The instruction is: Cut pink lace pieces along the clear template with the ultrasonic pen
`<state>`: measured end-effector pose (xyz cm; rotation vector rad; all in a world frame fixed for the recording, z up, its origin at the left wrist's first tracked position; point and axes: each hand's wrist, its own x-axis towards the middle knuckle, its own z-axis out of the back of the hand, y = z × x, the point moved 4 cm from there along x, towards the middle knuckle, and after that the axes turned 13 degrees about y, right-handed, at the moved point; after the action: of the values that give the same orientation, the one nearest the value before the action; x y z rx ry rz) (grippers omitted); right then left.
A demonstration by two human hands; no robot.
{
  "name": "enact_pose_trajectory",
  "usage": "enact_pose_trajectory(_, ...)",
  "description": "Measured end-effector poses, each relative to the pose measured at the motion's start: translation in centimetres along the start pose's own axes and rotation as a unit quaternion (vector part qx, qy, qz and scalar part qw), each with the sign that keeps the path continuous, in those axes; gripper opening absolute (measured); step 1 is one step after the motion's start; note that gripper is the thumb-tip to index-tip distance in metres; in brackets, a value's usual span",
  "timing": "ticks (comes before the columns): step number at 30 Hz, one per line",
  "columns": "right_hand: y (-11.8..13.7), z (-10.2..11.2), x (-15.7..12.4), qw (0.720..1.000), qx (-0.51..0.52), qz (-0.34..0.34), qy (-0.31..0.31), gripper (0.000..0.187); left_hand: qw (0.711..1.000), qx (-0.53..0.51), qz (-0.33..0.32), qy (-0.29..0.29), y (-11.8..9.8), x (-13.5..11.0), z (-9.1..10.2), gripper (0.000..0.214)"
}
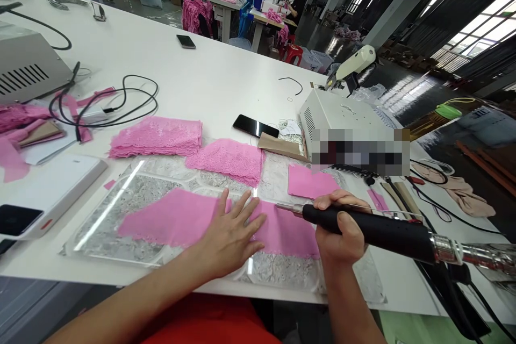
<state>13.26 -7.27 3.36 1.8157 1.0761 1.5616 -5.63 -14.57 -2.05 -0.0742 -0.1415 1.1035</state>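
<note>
A strip of pink lace [173, 220] lies flat on a clear glass plate [113, 226] at the near edge of the white table. My left hand [231, 231] rests on the lace, fingers spread flat. My right hand [342, 228] is wrapped round a black-handled cutting tool [379, 231] with a metal tip. The tip points left, just above the lace by my left fingertips. Beyond the plate sit two stacks of pink lace pieces [157, 137] [228, 158]. A small pink fabric piece [308, 181] lies to the right.
A white control box [334, 115] stands at right, with a black phone [255, 126] and a brown envelope [280, 146] beside it. A grey machine [28, 67], black cables [116, 102] and a white device [44, 188] occupy the left. People work at sewing machines in the background.
</note>
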Motion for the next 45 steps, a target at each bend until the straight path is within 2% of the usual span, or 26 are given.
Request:
enact_pose_trajectory(12, -0.3, 0.0, -0.1, 1.000, -0.007, 0.001, 0.017, 0.011, 1.000, -0.008, 0.003, 0.000, 0.1, 0.0, 0.1, 0.050)
enact_pose_trajectory(18, -0.2, 0.0, 0.0, 1.000, -0.002, -0.004, 0.022, 0.010, 1.000, -0.006, 0.005, 0.015, 0.0, 0.0, 0.8, 0.050)
enact_pose_trajectory(23, 0.4, -0.8, -0.1, 0.999, 0.034, -0.003, 0.013, 0.016, 1.000, -0.013, -0.015, -0.008, -0.6, -1.7, 1.9, 0.047)
enact_pose_trajectory(27, 0.6, -2.0, -0.6, 0.997, 0.065, -0.024, 0.043, 0.016, 0.996, -0.059, -0.067, -0.003, -1.3, -4.0, 2.4, 0.037)
enact_pose_trajectory(31, 0.2, -2.9, -1.1, 0.995, 0.079, -0.042, 0.053, 0.016, 0.991, -0.094, -0.092, -0.023, -1.6, -5.5, 2.4, 0.034)
enact_pose_trajectory(38, -0.5, -3.6, -1.2, 0.994, 0.079, -0.047, 0.061, 0.016, 0.989, -0.093, -0.109, -0.024, -1.8, -5.7, 1.5, 0.036)
enact_pose_trajectory(45, -0.9, -3.8, -1.3, 0.994, 0.075, -0.049, 0.063, 0.016, 0.989, -0.091, -0.114, -0.030, -1.9, -5.8, 1.5, 0.036)
